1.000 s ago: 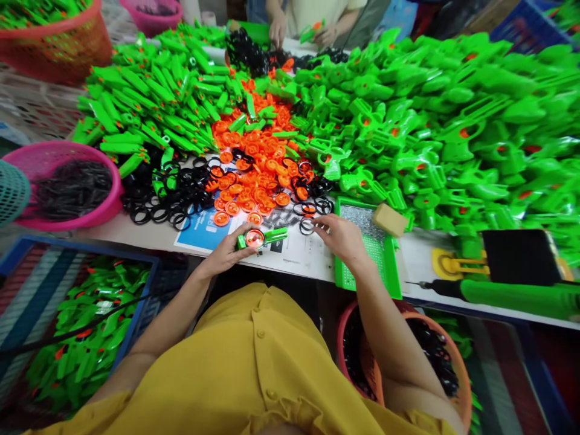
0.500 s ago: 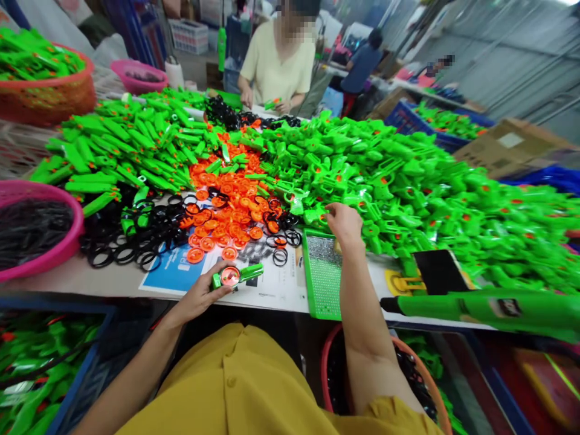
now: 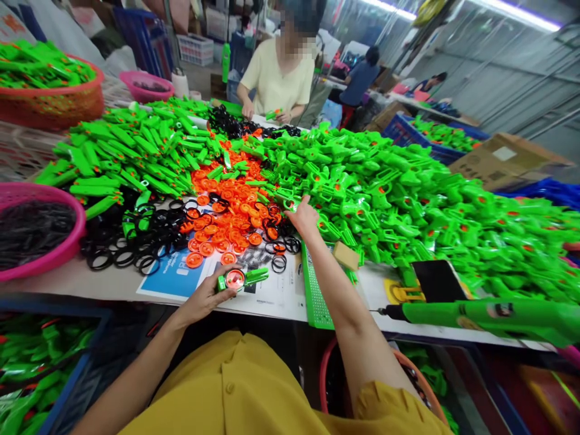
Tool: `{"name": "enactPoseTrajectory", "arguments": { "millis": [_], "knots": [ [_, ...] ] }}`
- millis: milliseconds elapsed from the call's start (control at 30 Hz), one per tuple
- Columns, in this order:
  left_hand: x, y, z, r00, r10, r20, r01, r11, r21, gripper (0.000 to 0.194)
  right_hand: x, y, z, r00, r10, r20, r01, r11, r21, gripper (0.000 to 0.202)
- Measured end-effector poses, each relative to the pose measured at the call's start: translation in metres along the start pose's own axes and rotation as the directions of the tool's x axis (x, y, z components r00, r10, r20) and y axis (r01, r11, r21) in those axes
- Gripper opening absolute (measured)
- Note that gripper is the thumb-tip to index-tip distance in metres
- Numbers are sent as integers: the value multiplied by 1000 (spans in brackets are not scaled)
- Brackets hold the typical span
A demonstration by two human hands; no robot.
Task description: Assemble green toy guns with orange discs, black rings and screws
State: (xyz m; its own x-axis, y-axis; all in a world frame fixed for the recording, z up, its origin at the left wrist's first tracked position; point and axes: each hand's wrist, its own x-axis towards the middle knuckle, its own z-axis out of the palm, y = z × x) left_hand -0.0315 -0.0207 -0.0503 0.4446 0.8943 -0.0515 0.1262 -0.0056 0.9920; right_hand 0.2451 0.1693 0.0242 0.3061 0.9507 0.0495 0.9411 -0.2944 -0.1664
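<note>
Left hand (image 3: 205, 297): closed round the near-left end of a green piece (image 3: 258, 276), thumb on the body side, fingers on the far side. Orange disc (image 3: 235, 279) sits in the piece, face up, just beside the fingertips. Piece is held over the near edge of the printed sheet (image 3: 172, 272).

Lie of the piece: off the left fingertips, to the right. Long axis roughly crosswise to the body, narrow end pointing right and very slightly away. Left hand has it; right hand is well apart, farther out and to the right. From the right hand, the piece lies back toward the body and to the left.

Right hand (image 3: 305, 217): arm stretched forward over the green tray (image 3: 319, 302), fingers at the near-left edge of the gun shells (image 3: 385, 181). Fingertips at a green part (image 3: 289, 205), just left of the hand. Whether they pinch it or only touch it, cannot tell. Part's long axis, partly covered: not clear.

Orange discs (image 3: 229, 226) lie left of the right hand, beyond the left. Black rings (image 3: 279, 264) between the hands, nearer the body than the right fingertips. Block (image 3: 346, 256) to the right of the right wrist.
</note>
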Motion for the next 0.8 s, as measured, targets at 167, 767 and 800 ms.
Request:
{"name": "enactPoseTrajectory", "arguments": {
  "millis": [167, 767, 800],
  "knots": [
    [-2, -1, -5, 997, 7, -74, -7, 1000, 10, 61, 4, -3, -11, 1000, -3, -18, 3, 1000, 21, 68],
    [4, -4, -3, 997, 24, -68, -25, 999, -24, 61, -21, -15, -19, 916, -385, 115, 383, 923, 36, 69],
    [4, -3, -2, 998, 20, -67, -22, 999, -26, 62, -24, -32, -10, 904, -403, 144, 402, 915, 38, 70]
  ]
}}
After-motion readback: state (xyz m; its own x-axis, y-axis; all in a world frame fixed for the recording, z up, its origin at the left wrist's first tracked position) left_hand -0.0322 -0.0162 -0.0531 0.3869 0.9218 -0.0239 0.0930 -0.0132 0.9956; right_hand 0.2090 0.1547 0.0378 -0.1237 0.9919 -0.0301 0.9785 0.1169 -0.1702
